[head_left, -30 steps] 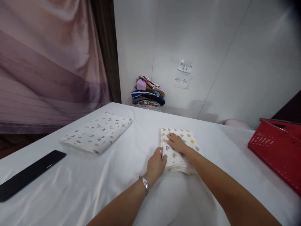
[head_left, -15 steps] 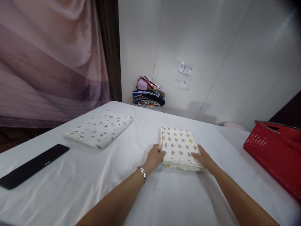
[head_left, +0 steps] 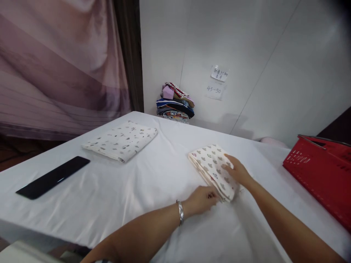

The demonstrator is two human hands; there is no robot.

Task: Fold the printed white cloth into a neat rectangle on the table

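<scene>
A folded white cloth printed with grey mushroom shapes and a few coloured ones lies at an angle on the white-covered table. Its layered edge faces left. My right hand grips the right side, with thumb and fingertips over the top. At the near corner, my left hand has its fingers curled in against the cloth's edge; a silver bracelet circles that wrist. Farther left rests another folded white cloth with small dark and grey prints.
A long black flat object lies at the table's left. On the right stands a red basket with a metal handle. Folded fabrics are stacked beyond the far edge, against a wall bearing paper signs.
The mushroom-print cloth has turned on the table, bringing its layered edge round to the left. My left hand moved from its left side to the near corner; my right shifted slightly up its right side.
</scene>
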